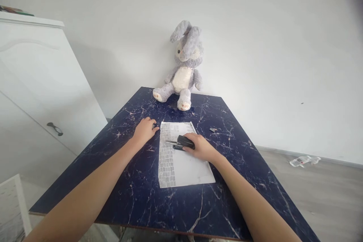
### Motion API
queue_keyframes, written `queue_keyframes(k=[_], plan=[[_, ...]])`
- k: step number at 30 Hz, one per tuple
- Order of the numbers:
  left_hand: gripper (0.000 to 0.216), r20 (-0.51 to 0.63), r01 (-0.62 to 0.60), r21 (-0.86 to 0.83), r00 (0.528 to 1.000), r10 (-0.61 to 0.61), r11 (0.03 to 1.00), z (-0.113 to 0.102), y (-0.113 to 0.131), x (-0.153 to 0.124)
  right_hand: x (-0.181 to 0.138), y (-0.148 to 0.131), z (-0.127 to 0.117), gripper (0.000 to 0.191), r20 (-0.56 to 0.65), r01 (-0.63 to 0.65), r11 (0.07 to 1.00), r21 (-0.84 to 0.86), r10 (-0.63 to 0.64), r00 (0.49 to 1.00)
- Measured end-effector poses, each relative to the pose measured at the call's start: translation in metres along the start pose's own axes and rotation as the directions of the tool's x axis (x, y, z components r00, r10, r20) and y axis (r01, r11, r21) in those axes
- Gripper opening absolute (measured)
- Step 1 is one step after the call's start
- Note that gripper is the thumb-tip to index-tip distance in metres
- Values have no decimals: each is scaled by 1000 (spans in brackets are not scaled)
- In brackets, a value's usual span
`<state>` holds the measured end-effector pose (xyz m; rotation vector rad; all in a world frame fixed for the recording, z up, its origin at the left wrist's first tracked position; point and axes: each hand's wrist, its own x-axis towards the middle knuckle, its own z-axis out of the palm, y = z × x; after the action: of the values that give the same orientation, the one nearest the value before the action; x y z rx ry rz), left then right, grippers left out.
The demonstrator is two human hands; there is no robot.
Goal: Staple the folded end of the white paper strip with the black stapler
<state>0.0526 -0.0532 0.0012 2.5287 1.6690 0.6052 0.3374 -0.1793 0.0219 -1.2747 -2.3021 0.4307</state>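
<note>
My right hand (200,146) is wrapped round a black stapler (185,141) above a sheet of paper (190,172). The stapler's jaws are apart, and a thin metal rail shows between its upper and lower parts, pointing left. Rows of small printed blocks run down the paper's left side; much of the rest is white. My left hand (144,132) rests on the table by the paper's upper left corner. Its fingers are curled, with a small dark grey thing (154,125) between thumb and fingers, too small to name.
A grey plush rabbit (183,77) sits at the back of the dark blue marbled table (141,196), against the wall. A small silvery piece (213,130) lies right of the paper. On the left stands a white cabinet (42,83). A clear plastic bottle (300,161) lies on the floor.
</note>
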Motion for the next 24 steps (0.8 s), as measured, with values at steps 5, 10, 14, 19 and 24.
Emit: queue_keyframes(k=[5,10,14,19,24], plan=[[20,1,-46,-80,999,46,996,6,-1,2,0,2,1,19,-8,1,1000,-12,-1,1000],[20,-183,-163,-404,979,96,900,4,15,-1,0,2,0,18,-2,13,1000,-12,-13,1000],[14,-214,-216,-600,971,105,771,2,35,-10,0,2,1,15,-9,12,1000,-10,-12,1000],[18,-193,-277,-601,961,200,749,-3,48,-18,0,2,2,15,-5,14,1000,3,-14,1000],[19,-119,-183,-729,983,141,660,0,46,-16,0,2,2,15,-11,8,1000,-10,-8,1000]])
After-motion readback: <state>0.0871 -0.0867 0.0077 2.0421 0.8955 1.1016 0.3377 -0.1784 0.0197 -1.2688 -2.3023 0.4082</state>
